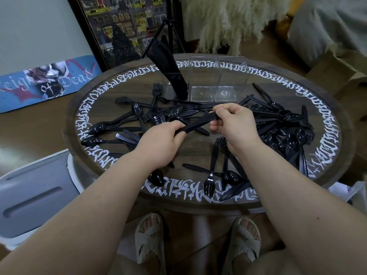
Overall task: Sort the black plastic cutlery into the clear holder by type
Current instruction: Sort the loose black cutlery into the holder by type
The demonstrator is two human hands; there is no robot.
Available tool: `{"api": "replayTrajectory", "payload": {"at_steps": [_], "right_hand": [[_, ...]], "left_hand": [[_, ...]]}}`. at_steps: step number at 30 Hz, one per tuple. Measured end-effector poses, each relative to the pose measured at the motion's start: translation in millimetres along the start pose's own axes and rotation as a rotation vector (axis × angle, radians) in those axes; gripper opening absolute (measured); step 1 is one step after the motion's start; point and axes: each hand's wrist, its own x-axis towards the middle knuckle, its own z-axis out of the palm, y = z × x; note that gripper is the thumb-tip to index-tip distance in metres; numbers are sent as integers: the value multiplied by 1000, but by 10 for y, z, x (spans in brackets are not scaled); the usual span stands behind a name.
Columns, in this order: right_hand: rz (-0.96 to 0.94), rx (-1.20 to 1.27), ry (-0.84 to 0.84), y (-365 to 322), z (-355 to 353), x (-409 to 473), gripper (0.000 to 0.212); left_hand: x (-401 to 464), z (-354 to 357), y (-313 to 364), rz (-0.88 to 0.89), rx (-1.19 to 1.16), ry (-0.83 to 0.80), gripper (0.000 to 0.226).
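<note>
Both hands hold a small bundle of black plastic knives (200, 124) above the middle of the round table. My left hand (161, 141) grips its near end and my right hand (234, 124) pinches its far end. A clear holder (206, 80) with three compartments stands at the table's far side. Its left compartment holds a leaning stack of black knives (168, 64); the middle and right compartments look empty. Loose black forks, spoons and knives (286, 126) lie scattered across the table on both sides of my hands.
The dark wooden table (198, 203) has white lettering round its rim. A grey-white bin (33, 195) stands at the left, a tripod (168, 30) and framed picture behind the table, cardboard boxes (335, 72) at the right. My slippered feet show below the near edge.
</note>
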Motion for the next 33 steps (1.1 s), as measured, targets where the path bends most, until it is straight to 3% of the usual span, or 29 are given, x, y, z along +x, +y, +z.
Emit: {"api": "replayTrajectory", "payload": {"at_steps": [5,11,16,25,28,30,33], "right_hand": [[44,-7,-6,-8,24,-1,25],[49,-108,-70,16,38,5,31],[79,-151,-114,61,51,7,30],[73,-219,-182,19,101,-75,28],[67,-126,-205,-23,119,-109,18],[84,72,-211,-75,113,-125,7],[153,418,-262,-150,72,-133,15]], "left_hand": [[18,0,-27,-9,42,-3,38],[-19,-45,-52,67,-26,144,34],[-17,-78,-130,7,47,228,33],[-25,-116,-154,76,-80,223,29],[-34,-149,-170,24,-136,166,27],[-35,-177,-159,-16,-203,135,25],[-35,-220,-156,-58,-331,132,22]]}}
